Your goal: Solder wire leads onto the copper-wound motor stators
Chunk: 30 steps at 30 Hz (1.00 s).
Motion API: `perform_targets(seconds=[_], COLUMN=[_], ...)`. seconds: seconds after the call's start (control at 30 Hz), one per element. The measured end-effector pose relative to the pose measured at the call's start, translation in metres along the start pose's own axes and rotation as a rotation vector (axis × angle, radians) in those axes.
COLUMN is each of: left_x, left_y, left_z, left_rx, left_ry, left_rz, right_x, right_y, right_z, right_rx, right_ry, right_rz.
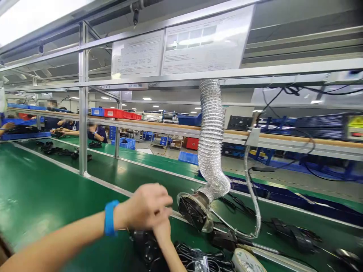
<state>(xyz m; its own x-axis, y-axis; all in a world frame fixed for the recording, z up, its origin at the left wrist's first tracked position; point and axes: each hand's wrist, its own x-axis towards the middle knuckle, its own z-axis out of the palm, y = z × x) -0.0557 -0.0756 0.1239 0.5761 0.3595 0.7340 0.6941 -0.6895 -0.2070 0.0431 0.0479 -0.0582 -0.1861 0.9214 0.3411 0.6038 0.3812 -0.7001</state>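
My left hand [147, 206], with a blue wristband [110, 218] on the wrist, reaches in from the left. Its fingers are curled over the end of my right arm. My right forearm [168, 241] rises from the bottom edge, and the right hand itself is hidden under the left, smeared by motion. Just below the hands a black moulded part [144, 246] lies on the green belt [42, 196]. A bundle of black cables in clear plastic [198, 260] lies to its right.
A black extractor fan [195, 212] on a silver flexible duct [211, 139] hangs close to the right of my hands. More black parts [292, 232] lie on the belt at right. A metal post [83, 113] stands behind. People [95, 132] work at far left.
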Motion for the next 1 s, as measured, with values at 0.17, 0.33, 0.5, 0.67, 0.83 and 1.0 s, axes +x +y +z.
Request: perform_targets(seconds=[0.17, 0.33, 0.5, 0.67, 0.83, 1.0], left_x=[0.132, 0.236, 0.289, 0.299, 0.296, 0.28], left_y=[-0.099, -0.147, -0.166, -0.166, -0.162, -0.152], left_z=[-0.011, 0.006, 0.034, 0.045, 0.041, 0.022], left_rx=[-0.129, -0.01, 0.068, 0.106, 0.166, 0.18], left_ry=[0.246, 0.341, 0.217, 0.17, 0.208, 0.232], left_rz=[-0.34, -0.42, -0.435, -0.496, -0.512, -0.484], right_x=[0.002, 0.003, 0.008, 0.007, 0.004, 0.006], right_y=[-0.004, 0.0, 0.008, 0.005, -0.001, 0.001], right_z=[0.001, 0.001, 0.005, 0.005, -0.001, -0.001], right_rx=[0.068, 0.176, 0.225, 0.24, 0.215, 0.152], right_ry=[0.138, 0.108, 0.029, 0.011, -0.039, -0.115], right_rz=[-0.04, 0.055, 0.141, 0.132, 0.114, 0.155])
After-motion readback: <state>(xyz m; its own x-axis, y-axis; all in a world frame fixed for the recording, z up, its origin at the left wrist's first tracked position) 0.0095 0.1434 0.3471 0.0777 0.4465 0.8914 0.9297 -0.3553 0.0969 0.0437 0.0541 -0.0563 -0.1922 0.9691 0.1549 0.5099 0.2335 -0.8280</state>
